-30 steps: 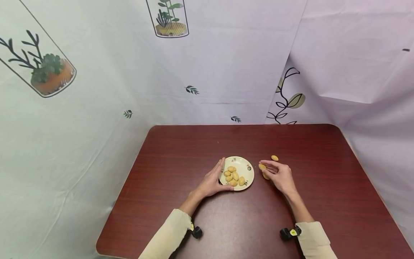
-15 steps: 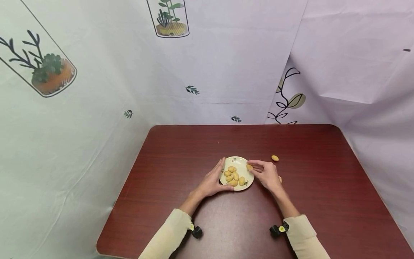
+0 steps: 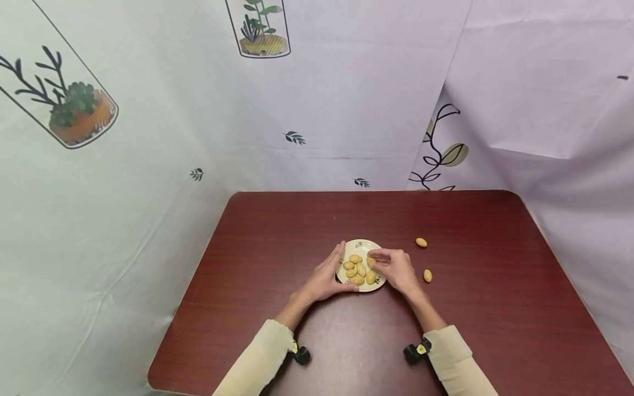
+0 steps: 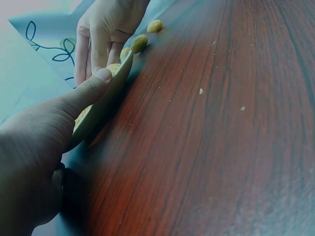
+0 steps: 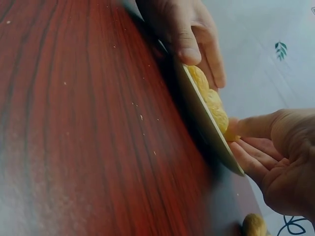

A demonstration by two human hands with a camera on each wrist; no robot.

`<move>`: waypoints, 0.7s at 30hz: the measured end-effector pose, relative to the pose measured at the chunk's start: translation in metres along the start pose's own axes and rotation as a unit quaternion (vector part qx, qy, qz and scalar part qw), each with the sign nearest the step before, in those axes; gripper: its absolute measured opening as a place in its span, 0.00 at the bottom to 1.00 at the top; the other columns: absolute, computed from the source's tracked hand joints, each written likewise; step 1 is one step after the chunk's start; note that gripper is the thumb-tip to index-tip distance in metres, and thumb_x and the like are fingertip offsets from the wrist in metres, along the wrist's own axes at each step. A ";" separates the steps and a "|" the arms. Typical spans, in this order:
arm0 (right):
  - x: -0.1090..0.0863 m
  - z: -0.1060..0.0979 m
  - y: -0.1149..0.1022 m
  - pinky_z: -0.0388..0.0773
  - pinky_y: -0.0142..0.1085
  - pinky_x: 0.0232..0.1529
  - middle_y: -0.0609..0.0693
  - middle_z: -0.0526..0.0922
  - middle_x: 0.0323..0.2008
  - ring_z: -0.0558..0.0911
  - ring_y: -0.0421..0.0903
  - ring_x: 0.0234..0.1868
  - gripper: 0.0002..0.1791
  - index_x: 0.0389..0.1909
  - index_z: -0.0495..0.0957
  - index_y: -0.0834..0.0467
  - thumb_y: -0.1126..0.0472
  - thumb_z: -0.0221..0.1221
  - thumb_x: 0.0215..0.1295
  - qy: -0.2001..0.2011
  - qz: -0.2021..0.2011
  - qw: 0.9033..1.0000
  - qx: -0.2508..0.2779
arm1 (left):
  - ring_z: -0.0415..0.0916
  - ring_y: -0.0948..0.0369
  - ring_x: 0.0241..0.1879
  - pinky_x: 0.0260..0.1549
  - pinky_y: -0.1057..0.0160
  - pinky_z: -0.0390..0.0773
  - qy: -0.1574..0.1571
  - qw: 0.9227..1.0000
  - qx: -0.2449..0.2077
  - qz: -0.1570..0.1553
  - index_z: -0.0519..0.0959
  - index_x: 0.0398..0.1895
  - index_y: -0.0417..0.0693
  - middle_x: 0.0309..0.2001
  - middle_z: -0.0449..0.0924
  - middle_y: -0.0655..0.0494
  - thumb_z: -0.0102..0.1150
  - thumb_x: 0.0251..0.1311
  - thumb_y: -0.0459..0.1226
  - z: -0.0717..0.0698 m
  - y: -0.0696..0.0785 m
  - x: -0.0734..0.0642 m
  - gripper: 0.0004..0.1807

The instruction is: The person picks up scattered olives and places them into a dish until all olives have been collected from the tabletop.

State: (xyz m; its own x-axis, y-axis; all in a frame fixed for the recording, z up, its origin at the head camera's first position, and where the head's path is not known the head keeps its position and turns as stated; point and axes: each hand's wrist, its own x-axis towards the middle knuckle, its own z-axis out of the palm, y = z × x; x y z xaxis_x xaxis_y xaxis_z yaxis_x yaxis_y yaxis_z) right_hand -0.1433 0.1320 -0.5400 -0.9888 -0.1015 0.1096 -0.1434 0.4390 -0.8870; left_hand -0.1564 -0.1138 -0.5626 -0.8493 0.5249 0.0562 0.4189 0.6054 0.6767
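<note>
A small cream plate (image 3: 360, 246) with printed motifs holds several yellow, wrinkled oval pieces (image 3: 361, 270) that look like dried fruit or nuts. My left hand (image 3: 322, 281) grips the plate's left side, the thumb (image 4: 88, 91) over the near rim and the fingers along the far left. Over the right part of the plate, my right hand (image 3: 394, 268) pinches another yellow oval piece (image 3: 371, 261) between thumb and fingertips. In the right wrist view that held piece (image 5: 230, 135) is mostly hidden by the fingers, close beside the pieces on the plate.
Two loose yellow pieces lie on the dark red table (image 3: 277, 231) right of the plate, one farther back (image 3: 421, 242) and one nearer (image 3: 428, 275). A patterned cloth wall (image 3: 337, 110) rises behind the table. Small crumbs (image 4: 201, 91) dot the tabletop.
My right hand has moved left from the loose pieces to above the plate, carrying a yellow piece. The nearer loose piece is now uncovered. My left hand and the plate stay put.
</note>
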 end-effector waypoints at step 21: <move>0.003 0.012 -0.001 0.87 0.44 0.48 0.62 0.91 0.47 0.91 0.58 0.49 0.18 0.52 0.88 0.68 0.73 0.74 0.60 -0.003 -0.005 1.000 0.003 | 0.43 0.54 0.84 0.76 0.42 0.59 0.003 1.000 -0.001 0.004 0.42 0.88 0.46 0.86 0.45 0.46 0.81 0.55 0.57 0.000 -0.001 0.001 0.70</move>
State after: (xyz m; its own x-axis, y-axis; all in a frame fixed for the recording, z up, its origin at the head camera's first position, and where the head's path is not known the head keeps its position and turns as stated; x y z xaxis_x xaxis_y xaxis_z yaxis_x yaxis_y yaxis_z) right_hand -0.1455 0.1202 -0.5438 -0.9871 -0.1115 0.1152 -0.1526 0.4333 -0.8882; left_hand -0.1571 -0.1138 -0.5635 -0.8479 0.5260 0.0663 0.4251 0.5998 0.6779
